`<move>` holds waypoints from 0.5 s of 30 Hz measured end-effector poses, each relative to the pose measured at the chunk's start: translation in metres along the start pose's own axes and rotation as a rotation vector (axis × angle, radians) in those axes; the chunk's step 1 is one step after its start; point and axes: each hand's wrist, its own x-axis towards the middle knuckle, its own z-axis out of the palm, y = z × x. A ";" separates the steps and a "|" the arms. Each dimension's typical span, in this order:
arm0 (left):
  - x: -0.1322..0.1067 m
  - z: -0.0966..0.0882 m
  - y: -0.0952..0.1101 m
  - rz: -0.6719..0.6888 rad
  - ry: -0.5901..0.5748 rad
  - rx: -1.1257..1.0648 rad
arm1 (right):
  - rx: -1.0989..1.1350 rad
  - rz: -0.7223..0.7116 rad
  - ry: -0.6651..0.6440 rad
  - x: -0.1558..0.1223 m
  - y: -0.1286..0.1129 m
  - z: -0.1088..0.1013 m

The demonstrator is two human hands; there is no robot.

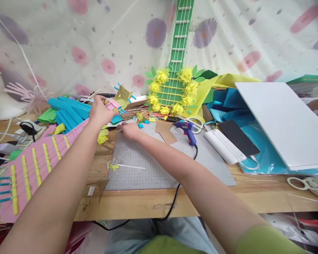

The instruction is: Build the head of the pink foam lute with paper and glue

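My left hand (100, 107) is closed around the narrow end of a pink paper guitar (49, 151) with yellow crosswise strips. The guitar's body slants down to the left, partly under my forearm. Just past my fingers, its end has a gold-coloured piece (123, 95) and small blue sticks. My right hand (129, 131) is low over the upper left of the grey cutting mat (137, 176), fingers curled in. At its fingertips is a thin black tool (110, 128), whose kind I cannot make out. Yellow crumpled paper (102, 137) lies beside it.
A blue glue gun (188, 131) rests on the mat, its black cord running off the front edge. Behind it are scissors (197, 124) and a green guitar (178, 53) with yellow flowers. A white power bank (224, 146), a dark phone (238, 139) and a white board (283, 123) lie right.
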 end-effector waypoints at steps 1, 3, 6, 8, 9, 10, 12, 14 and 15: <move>0.000 0.000 -0.001 -0.012 -0.008 -0.002 | -0.051 -0.011 -0.011 0.007 -0.001 0.001; 0.001 -0.001 -0.003 -0.029 -0.015 0.000 | -0.146 -0.035 -0.049 0.019 -0.004 0.000; 0.000 -0.003 -0.006 -0.030 -0.010 0.023 | -0.228 -0.098 -0.092 0.030 -0.011 -0.004; -0.001 -0.004 -0.006 -0.024 0.002 0.046 | -0.248 -0.144 -0.117 0.033 -0.017 -0.009; -0.001 -0.004 -0.007 -0.023 0.004 0.055 | -0.257 -0.172 -0.128 0.033 -0.018 -0.012; -0.001 -0.003 -0.007 -0.022 0.003 0.060 | -0.273 -0.203 -0.141 0.033 -0.019 -0.013; -0.002 -0.002 -0.009 -0.024 -0.008 0.061 | -0.312 -0.262 -0.149 0.032 -0.018 -0.016; -0.002 -0.001 -0.010 -0.009 -0.022 0.047 | -0.344 -0.291 -0.136 0.030 -0.014 -0.016; -0.002 0.000 -0.011 -0.001 -0.027 0.040 | -0.354 -0.295 -0.126 0.028 -0.011 -0.016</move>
